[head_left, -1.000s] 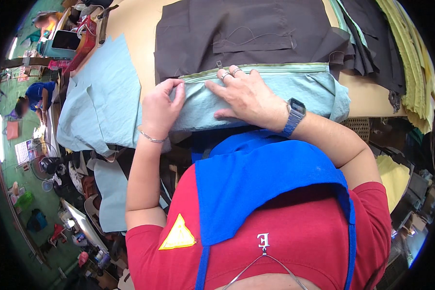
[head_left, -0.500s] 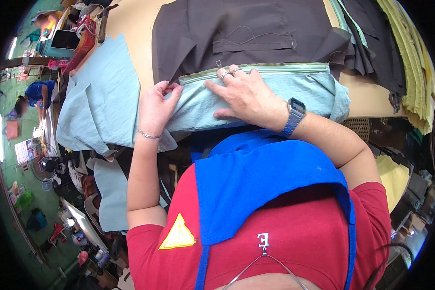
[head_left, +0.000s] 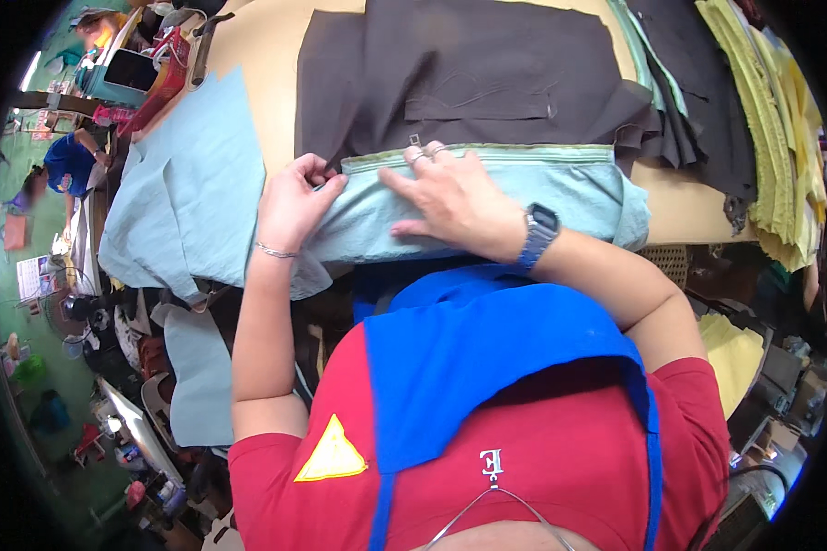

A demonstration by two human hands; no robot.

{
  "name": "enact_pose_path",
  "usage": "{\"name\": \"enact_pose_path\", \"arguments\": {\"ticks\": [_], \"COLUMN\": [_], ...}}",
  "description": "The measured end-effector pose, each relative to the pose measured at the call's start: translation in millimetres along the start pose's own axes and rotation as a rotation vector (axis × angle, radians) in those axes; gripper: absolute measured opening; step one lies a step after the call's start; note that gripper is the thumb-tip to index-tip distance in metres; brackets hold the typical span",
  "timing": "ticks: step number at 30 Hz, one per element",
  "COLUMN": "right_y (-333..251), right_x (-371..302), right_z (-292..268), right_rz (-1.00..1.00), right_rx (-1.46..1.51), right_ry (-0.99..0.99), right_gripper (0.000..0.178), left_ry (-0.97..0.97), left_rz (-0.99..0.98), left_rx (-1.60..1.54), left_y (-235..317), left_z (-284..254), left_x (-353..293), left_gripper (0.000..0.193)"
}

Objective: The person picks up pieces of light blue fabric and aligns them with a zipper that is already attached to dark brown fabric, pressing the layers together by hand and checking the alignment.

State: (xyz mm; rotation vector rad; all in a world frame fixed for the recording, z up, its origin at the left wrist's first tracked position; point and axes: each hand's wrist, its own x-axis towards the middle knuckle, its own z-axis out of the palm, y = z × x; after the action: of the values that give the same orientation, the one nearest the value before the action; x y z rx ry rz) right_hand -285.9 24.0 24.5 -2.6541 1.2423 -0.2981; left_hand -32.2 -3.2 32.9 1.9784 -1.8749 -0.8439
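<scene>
A pale blue cloth piece (head_left: 542, 197) lies along the near edge of the table, with a green-edged zipper (head_left: 524, 154) running across its top. My left hand (head_left: 294, 204) is closed in a pinch at the zipper's left end, on the cloth edge there. Palm down and fingers spread, my right hand (head_left: 459, 197) rests on the pale blue cloth, its fingertips at the zipper tape. Just beyond them a small metal zipper pull (head_left: 413, 140) sticks up. Dark brown cloth (head_left: 496, 55) with a stitched pocket-like strip (head_left: 478, 105) and loose threads spreads out past the zipper.
Another pale blue piece (head_left: 188, 184) lies at left on the tan tabletop (head_left: 276, 55). Scissors-like metal handles (head_left: 202, 50) and a red basket (head_left: 161, 96) stand far left. Yellow-green cloth (head_left: 744, 119) is stacked at right. A person in blue (head_left: 69, 165) works farther left.
The dark cloth's left part now shows a fresh fold, and the zipper lies slightly lower in view. Both hands keep nearly the same places on the cloth.
</scene>
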Motion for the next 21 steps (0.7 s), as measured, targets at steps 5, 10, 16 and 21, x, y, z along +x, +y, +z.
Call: {"name": "enact_pose_path", "arguments": {"ticks": [5, 10, 16, 21], "right_y": [-14.0, 6.1, 50.2, 83.5], "right_x": [11.5, -26.2, -109.9, -151.3], "right_z": [18.6, 20.5, -28.1, -70.8], "right_rz": [-0.116, -0.137, 0.128, 0.217], "right_rx": [-0.075, -0.116, -0.183, -0.38], "right_ry": [0.024, 0.172, -0.004, -0.032], "right_gripper": [0.084, 0.091, 0.083, 0.074], "left_ry": [-0.075, -0.109, -0.043, 0.006], "left_rz": [0.051, 0.019, 0.061, 0.146], "left_rx": [-0.095, -0.212, -0.203, -0.152], "left_y": [-32.9, -37.3, -43.2, -18.9], "left_z": [-3.2, -3.1, 0.7, -1.4], "left_x": [17.8, 20.2, 13.9, 4.9], "left_gripper": [0.028, 0.027, 0.029, 0.03]}}
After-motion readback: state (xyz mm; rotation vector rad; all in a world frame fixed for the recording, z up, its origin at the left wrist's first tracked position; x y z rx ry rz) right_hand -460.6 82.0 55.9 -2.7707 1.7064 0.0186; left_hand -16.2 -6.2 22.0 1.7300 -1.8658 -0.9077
